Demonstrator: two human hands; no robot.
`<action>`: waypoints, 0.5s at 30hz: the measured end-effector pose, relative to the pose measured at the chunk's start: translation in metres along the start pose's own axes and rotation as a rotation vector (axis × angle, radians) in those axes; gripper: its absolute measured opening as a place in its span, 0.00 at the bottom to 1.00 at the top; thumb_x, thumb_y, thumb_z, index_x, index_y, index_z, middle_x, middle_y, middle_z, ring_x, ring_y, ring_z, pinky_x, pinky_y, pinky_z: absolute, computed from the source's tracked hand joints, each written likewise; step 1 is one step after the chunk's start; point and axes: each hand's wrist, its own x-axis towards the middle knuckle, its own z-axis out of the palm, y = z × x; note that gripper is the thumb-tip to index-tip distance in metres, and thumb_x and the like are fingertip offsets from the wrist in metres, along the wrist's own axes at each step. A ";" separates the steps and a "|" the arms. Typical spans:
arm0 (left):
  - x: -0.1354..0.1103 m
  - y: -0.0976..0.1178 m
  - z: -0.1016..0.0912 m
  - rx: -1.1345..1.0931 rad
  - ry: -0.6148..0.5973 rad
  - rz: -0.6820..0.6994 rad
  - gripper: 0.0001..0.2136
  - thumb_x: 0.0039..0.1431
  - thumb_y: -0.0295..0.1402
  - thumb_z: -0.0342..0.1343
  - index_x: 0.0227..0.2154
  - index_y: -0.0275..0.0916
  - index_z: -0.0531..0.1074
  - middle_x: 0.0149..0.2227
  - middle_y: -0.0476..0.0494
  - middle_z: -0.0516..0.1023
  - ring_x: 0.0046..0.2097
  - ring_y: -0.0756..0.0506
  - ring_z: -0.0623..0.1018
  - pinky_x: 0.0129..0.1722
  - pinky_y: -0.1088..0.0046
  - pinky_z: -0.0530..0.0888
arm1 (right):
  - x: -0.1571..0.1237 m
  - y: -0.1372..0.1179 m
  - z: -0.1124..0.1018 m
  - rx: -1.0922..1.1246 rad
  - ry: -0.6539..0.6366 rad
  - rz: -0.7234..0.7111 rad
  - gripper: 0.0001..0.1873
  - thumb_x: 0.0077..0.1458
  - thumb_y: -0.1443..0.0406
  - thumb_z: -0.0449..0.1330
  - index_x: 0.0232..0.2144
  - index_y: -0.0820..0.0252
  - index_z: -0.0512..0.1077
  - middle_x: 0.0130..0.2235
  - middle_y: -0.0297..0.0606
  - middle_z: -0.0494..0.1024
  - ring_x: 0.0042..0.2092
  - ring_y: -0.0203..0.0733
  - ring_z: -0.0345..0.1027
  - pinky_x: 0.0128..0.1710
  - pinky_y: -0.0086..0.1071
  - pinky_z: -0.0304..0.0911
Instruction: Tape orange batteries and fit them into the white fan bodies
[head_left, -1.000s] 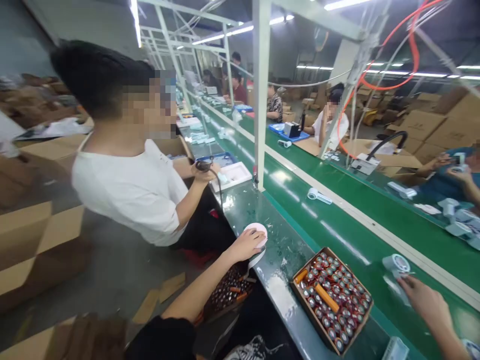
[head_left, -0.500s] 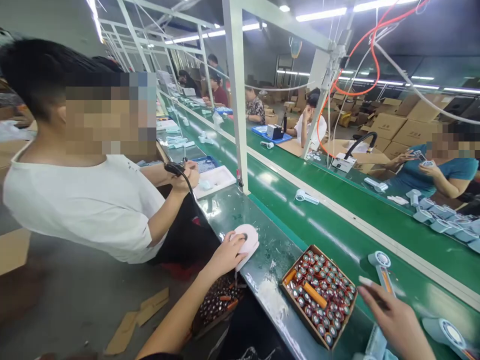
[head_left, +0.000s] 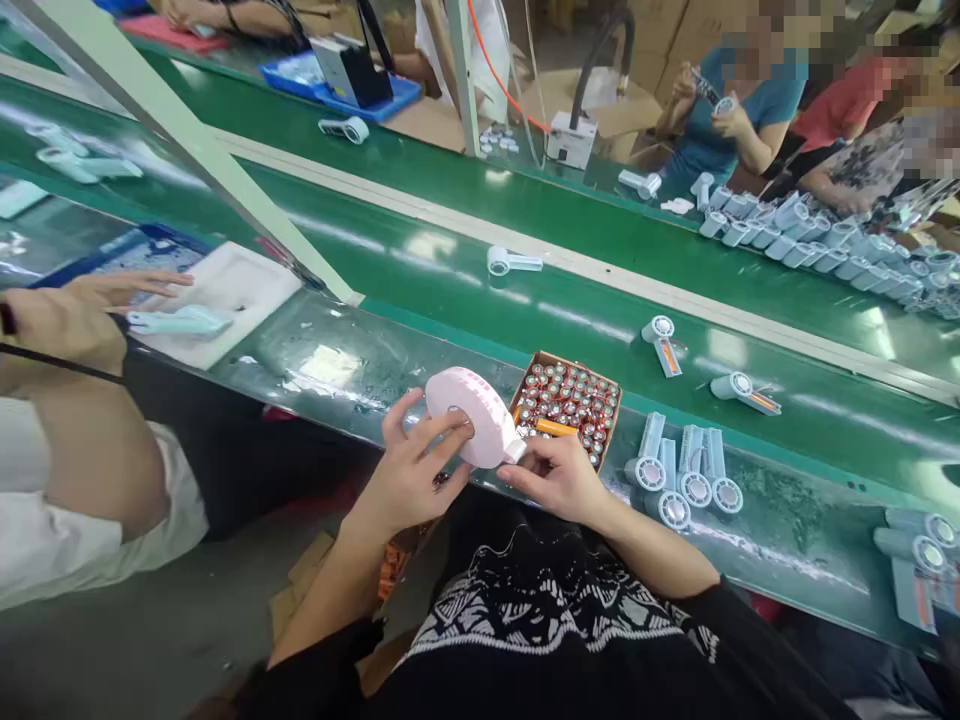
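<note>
Bench edge [head_left: 300, 420] lies beneath pink casing [head_left: 469, 415], held two-handed.

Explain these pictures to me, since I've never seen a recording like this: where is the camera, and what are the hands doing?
This is a single view from a camera worn on a person's head, looking down at their own hands at a bench beside a green conveyor belt. Their left hand holds a pink roll, possibly tape, and their right hand touches its edge. Nearby are a cardboard box of batteries and pale blue handheld fans. At left, a co-worker's hand is beside a white tray.
</note>
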 end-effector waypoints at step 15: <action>-0.013 -0.044 -0.004 0.027 0.693 -0.522 0.25 0.55 0.38 0.70 0.53 0.32 0.72 0.51 0.35 0.78 0.53 0.35 0.79 0.51 0.48 0.83 | -0.021 0.038 -0.022 -0.731 -0.109 -0.204 0.22 0.68 0.47 0.64 0.47 0.60 0.78 0.37 0.42 0.82 0.38 0.45 0.75 0.38 0.34 0.68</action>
